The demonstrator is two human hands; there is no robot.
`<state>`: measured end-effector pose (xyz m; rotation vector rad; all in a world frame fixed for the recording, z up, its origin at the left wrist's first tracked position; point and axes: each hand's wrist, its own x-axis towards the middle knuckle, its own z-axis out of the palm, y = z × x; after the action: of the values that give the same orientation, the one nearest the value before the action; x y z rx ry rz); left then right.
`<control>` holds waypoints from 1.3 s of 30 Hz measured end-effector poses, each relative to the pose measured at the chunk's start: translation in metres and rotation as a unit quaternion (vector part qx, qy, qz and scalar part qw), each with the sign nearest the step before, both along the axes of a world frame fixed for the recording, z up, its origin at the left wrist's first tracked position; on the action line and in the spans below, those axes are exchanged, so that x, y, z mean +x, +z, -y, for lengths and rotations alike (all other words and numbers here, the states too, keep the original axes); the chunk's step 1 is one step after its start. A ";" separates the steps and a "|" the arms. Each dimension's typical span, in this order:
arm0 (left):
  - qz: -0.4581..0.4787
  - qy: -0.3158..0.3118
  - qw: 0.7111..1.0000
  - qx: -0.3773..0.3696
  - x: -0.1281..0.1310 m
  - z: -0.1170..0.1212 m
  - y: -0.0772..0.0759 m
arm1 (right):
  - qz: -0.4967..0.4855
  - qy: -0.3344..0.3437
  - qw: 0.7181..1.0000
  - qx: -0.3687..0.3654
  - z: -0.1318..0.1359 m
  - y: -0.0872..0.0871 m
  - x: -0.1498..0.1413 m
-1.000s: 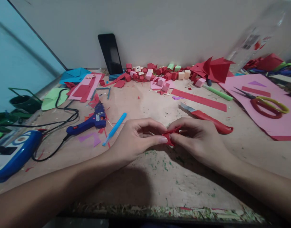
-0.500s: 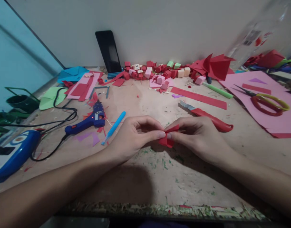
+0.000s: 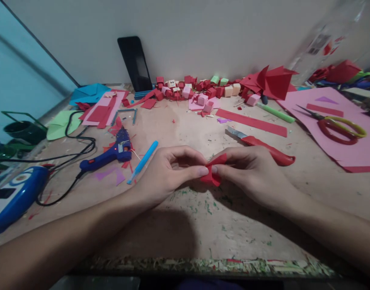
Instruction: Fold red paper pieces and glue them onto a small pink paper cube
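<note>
Between my two hands is a small piece of folded red paper [image 3: 211, 179], held just above the table. My left hand [image 3: 175, 171] pinches its left side between thumb and forefinger. On the right side, the thumb and forefinger of my right hand [image 3: 248, 169] grip the same piece, and a flap of it stands up between them. Part of the paper is hidden behind the fingers. Behind my right hand lies a knife with a red handle [image 3: 271, 151]. A blue pen-like tool [image 3: 143, 162] rests just left of my left hand.
A blue glue gun [image 3: 109, 154] with a black cable lies at the left. Scissors [image 3: 339, 129] rest on pink paper [image 3: 351, 157] at the right. Small paper cubes [image 3: 201, 98] and a phone [image 3: 136, 64] line the wall. A red paper strip [image 3: 251, 122] lies behind the knife.
The red paper has been turned between my fingertips, so more of its flaps show now than a second ago. Both hands keep their pinch. The view has shifted slightly.
</note>
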<state>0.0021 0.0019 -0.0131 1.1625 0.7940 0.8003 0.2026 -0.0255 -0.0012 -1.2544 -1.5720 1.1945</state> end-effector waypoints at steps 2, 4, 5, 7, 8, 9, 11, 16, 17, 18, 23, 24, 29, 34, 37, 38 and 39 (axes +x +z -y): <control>-0.001 0.004 1.000 -0.005 0.000 0.001 0.000 | 0.000 -0.001 1.000 -0.004 0.000 0.000 0.001; -0.012 0.015 1.000 0.009 0.000 0.001 -0.001 | -0.005 -0.005 1.000 -0.005 0.001 -0.001 0.000; -0.017 0.018 1.000 0.017 0.000 0.001 -0.001 | -0.007 -0.006 1.000 -0.006 0.001 -0.001 0.000; -0.023 0.017 0.999 0.030 0.000 0.000 -0.001 | -0.008 -0.002 1.000 -0.005 0.002 -0.001 0.000; -0.027 0.016 0.999 0.034 0.000 0.000 -0.001 | -0.006 0.000 1.000 0.000 0.002 -0.001 -0.001; -0.031 0.015 0.999 0.039 0.000 -0.001 0.000 | -0.003 0.003 1.000 0.006 0.002 -0.001 -0.001; -0.040 0.013 0.998 0.048 0.000 -0.001 0.001 | 0.001 0.007 1.000 0.016 0.001 0.000 -0.001; -0.060 0.014 0.995 0.083 0.001 0.001 0.003 | -0.004 0.007 1.000 0.018 0.001 0.000 -0.002; -0.067 0.015 0.994 0.090 0.001 0.002 0.002 | 0.002 0.005 1.000 0.024 0.001 0.000 -0.002; -0.074 0.015 0.992 0.097 0.001 0.002 0.002 | 0.010 0.003 0.999 0.031 0.001 0.000 -0.002; -0.109 0.007 0.986 0.123 0.001 0.003 0.001 | 0.074 -0.006 0.995 0.064 0.004 -0.001 -0.002; -0.115 0.005 0.985 0.128 0.001 0.003 0.002 | 0.086 -0.004 0.994 0.070 0.004 -0.001 -0.001; -0.162 -0.013 0.970 0.182 0.003 0.004 0.005 | 0.129 0.016 0.989 0.070 0.005 -0.003 0.000; -0.204 0.002 0.939 0.276 0.002 0.007 0.005 | 0.136 0.026 0.988 0.068 0.005 -0.002 -0.002; -0.224 0.028 0.930 0.291 0.001 0.007 0.006 | 0.074 0.016 0.996 0.046 0.005 0.000 -0.003; -0.226 0.039 0.930 0.288 0.001 0.007 0.006 | 0.043 0.007 0.999 0.031 0.004 0.001 -0.003; -0.226 0.052 0.931 0.283 0.001 0.006 0.006 | 0.010 -0.002 1.000 0.014 0.003 0.001 -0.003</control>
<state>0.0029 -0.0043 -0.0067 1.8784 1.0443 0.8908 0.1999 -0.0286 0.0002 -1.2545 -1.5944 1.1558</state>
